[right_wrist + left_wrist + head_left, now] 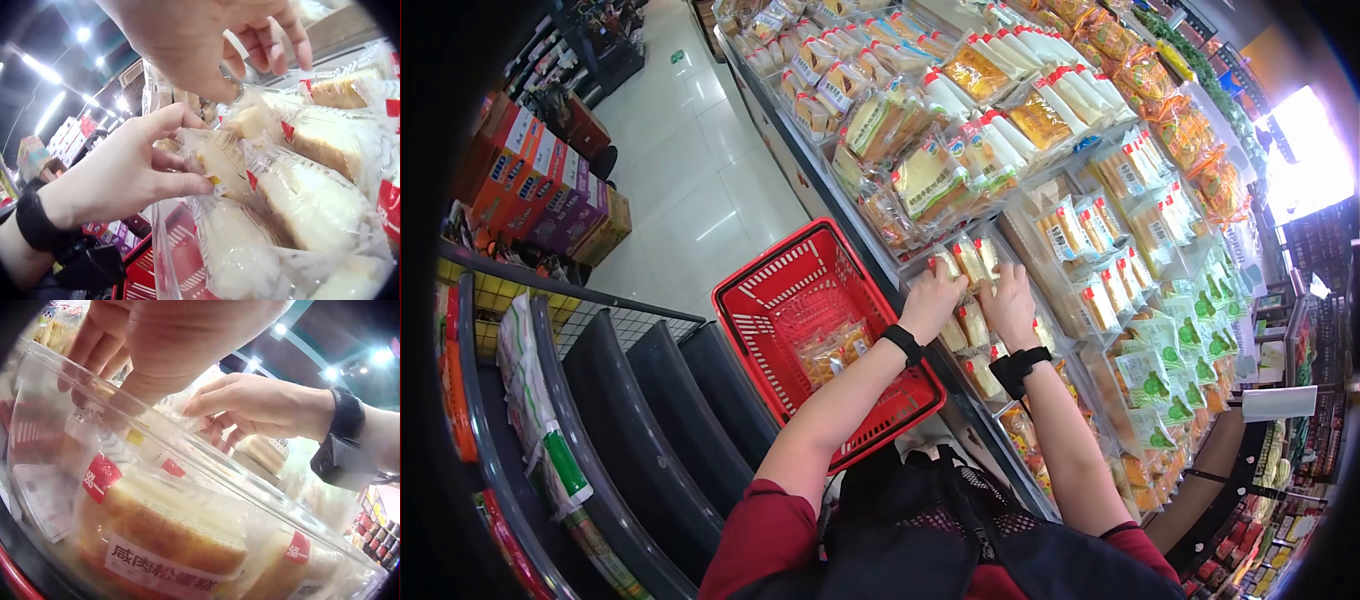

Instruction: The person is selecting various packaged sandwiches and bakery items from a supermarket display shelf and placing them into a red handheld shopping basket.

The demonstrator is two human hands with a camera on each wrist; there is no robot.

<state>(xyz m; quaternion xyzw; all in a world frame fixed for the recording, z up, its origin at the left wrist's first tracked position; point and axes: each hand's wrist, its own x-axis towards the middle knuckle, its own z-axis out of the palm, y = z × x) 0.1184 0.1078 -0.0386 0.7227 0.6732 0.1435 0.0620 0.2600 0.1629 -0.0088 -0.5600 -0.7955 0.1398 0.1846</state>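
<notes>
My left hand reaches over the clear bin wall. In the right wrist view, thumb and fingers of the left hand pinch a wrapped cake with a yellow label. Above the same bin, my right hand hangs with its fingers apart and bent a little; in the right wrist view that hand holds nothing. Wrapped cakes with red tags lie beside and below both hands. Whether the right fingertips touch a wrapper is unclear in the left wrist view.
Left of the bins stands a red basket with some packaged bread inside. More bins of packaged bread extend ahead, with green-printed packs to the right. Dark shelves and stacked boxes are at the left.
</notes>
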